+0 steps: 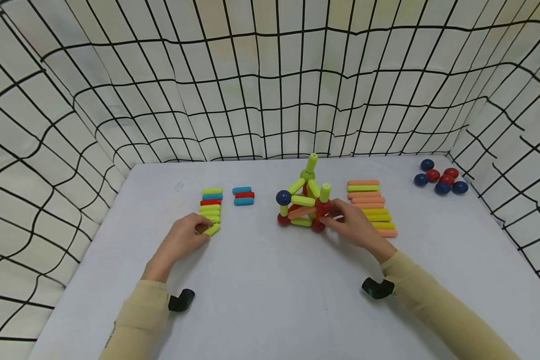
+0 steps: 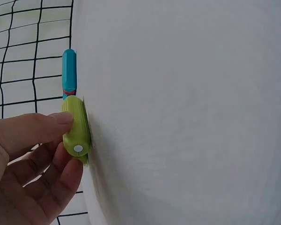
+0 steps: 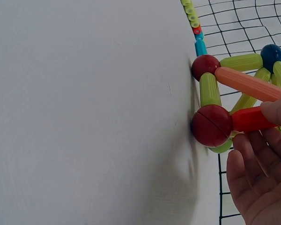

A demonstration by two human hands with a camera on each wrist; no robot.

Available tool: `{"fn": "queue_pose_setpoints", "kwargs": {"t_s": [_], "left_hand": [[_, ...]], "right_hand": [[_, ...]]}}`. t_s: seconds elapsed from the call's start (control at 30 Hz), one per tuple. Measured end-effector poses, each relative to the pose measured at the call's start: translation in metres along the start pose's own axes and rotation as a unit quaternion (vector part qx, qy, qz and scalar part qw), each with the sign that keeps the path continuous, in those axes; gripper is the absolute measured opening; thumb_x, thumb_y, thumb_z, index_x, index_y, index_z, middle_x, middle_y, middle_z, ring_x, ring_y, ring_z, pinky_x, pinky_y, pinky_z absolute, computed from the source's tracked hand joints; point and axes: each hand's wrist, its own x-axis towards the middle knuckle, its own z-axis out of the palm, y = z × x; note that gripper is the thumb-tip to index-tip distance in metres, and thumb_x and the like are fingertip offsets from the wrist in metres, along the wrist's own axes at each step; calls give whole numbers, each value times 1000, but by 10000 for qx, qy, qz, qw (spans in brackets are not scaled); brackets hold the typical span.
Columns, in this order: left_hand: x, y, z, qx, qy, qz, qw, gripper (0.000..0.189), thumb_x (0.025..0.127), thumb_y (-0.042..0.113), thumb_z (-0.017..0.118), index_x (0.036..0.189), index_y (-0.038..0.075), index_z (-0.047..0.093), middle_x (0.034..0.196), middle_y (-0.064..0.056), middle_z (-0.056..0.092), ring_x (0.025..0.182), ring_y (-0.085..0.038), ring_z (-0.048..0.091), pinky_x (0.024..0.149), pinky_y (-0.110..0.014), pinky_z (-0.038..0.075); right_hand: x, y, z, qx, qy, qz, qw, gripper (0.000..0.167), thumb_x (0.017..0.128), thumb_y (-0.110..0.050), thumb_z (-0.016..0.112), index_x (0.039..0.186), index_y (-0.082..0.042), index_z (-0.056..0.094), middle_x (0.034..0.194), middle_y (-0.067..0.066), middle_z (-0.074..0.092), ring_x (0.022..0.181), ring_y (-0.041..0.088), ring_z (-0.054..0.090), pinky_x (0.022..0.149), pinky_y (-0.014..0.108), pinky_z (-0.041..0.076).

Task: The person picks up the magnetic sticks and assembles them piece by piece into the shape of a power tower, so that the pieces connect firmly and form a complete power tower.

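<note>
Currently | left grip (image 1: 184,235) pinches green rod (image 2: 77,127) | right grip (image 1: 353,225) holds structure's red rod (image 3: 248,120)

A: What is counted at the far right?
B: Four loose blue balls (image 1: 443,188) and three loose red balls (image 1: 432,175) are counted.
A: And right of the structure (image 1: 303,201)?
B: Five orange sticks (image 1: 367,205), three yellow sticks (image 1: 378,218) and one long green stick (image 1: 363,188) are seen.
A: And nearest on its left?
B: Two short blue sticks (image 1: 243,201) and one short red stick (image 1: 244,195) are found; in the structure, one navy ball (image 1: 283,197) and one green ball (image 1: 307,175).
</note>
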Motion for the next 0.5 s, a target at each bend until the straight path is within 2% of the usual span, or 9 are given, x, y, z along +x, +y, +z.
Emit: {"fn": "queue_pose_setpoints", "kwargs": {"t_s": [0.13, 0.23, 0.3, 0.37, 0.4, 0.5], "left_hand": [[3, 9, 3, 259, -287, -77, 9992, 28, 83, -6, 65, 111, -10, 65, 101, -18, 63, 91, -30, 59, 83, -46, 52], [8, 20, 7, 120, -328, 37, 9994, 29, 85, -5, 64, 114, -9, 64, 106, -18, 64, 94, -30, 59, 86, -46, 52], [13, 31, 11, -354, -273, 147, 9989, 29, 88, -2, 65, 117, -6, 64, 111, -16, 64, 98, -29, 60, 88, -44, 53], [21, 45, 14, -1167, -174, 173, 9929, 31, 91, 4, 66, 121, -1, 62, 116, -13, 63, 104, -26, 59, 92, -42, 52], [25, 53, 15, -1613, -119, 164, 9867, 33, 91, 6, 67, 123, 1, 61, 118, -11, 62, 106, -25, 58, 94, -41, 51], [39, 77, 21, -2736, 81, 133, 9617, 35, 93, 14, 67, 126, 7, 58, 121, -7, 60, 113, -22, 56, 99, -37, 48]], "right_hand": [[1, -1, 0, 4, -8, -31, 10000, 24, 94, -23, 68, 112, -7, 62, 107, 5, 67, 100, 22, 63, 84, 39, 54], [2, -1, 0, -6, 4, -31, 10000, 26, 94, -22, 68, 113, -7, 61, 108, 6, 67, 100, 22, 63, 85, 39, 55], [2, -1, 1, -9, -6, -3, 10000, 27, 94, -23, 68, 115, -7, 61, 109, 6, 67, 100, 22, 63, 86, 39, 55], [2, -1, 1, 13, -27, 14, 10000, 29, 94, -24, 67, 117, -7, 61, 109, 5, 66, 101, 21, 62, 87, 39, 54], [2, -1, 1, 26, -24, 15, 10000, 29, 94, -24, 67, 117, -7, 61, 109, 6, 66, 101, 22, 62, 87, 40, 54], [1, -1, 1, 61, -27, 15, 10000, 29, 94, -25, 67, 117, -7, 61, 110, 6, 67, 101, 22, 62, 88, 40, 54]]}}
